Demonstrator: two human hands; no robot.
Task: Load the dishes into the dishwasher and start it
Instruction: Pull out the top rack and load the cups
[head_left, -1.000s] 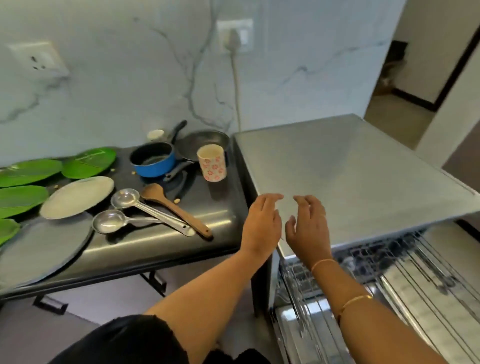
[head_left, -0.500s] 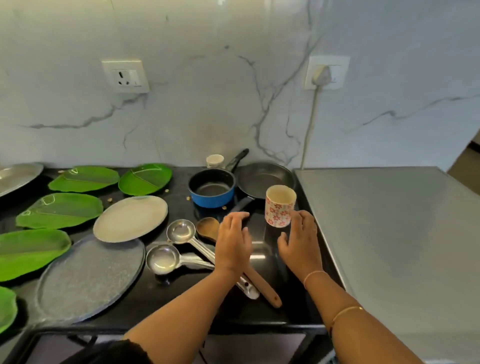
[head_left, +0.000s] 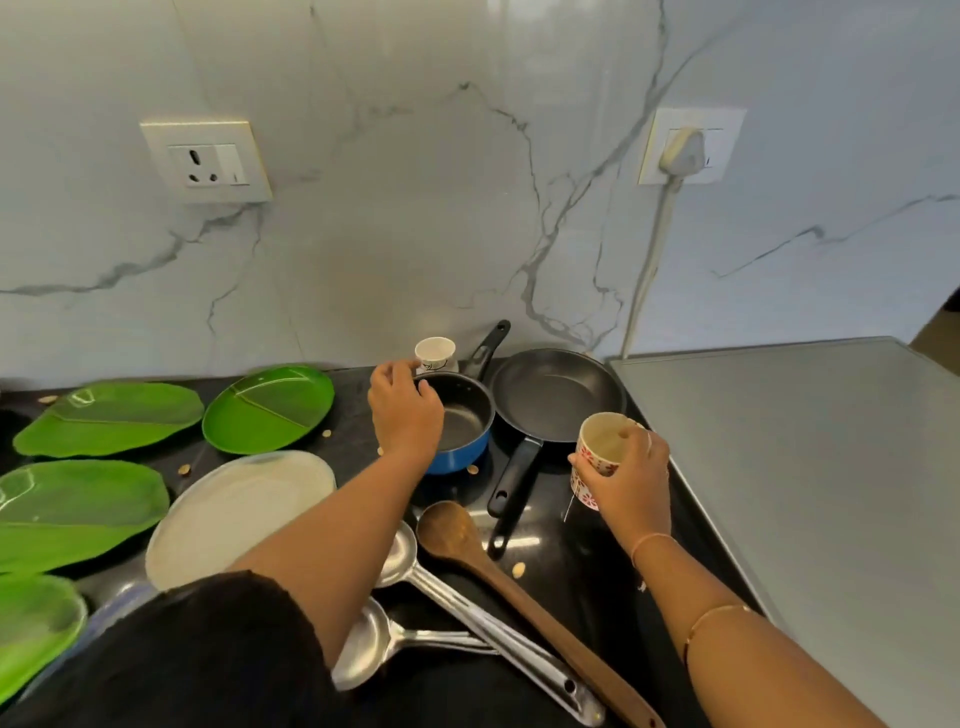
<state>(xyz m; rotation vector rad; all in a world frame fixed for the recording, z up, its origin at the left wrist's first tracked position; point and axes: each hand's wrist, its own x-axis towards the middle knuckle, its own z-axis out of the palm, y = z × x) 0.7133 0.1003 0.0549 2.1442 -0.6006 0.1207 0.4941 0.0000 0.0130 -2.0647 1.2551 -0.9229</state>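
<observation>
While the right grip holds a red-flowered cup at the bench right edge, the left grip pinches the blue saucepan.

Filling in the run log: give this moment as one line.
phase: collecting dishes | left hand: at blue saucepan rim, grip unclear | right hand: holds floral cup

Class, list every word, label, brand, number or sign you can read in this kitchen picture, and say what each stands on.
No text here can be read.
On the small white cup: a dark printed mark, too small and blurred to read.
On the flowered cup in the right hand: red flower pattern only, no words.
On the bare socket and the plugged socket: no readable marks.
</observation>
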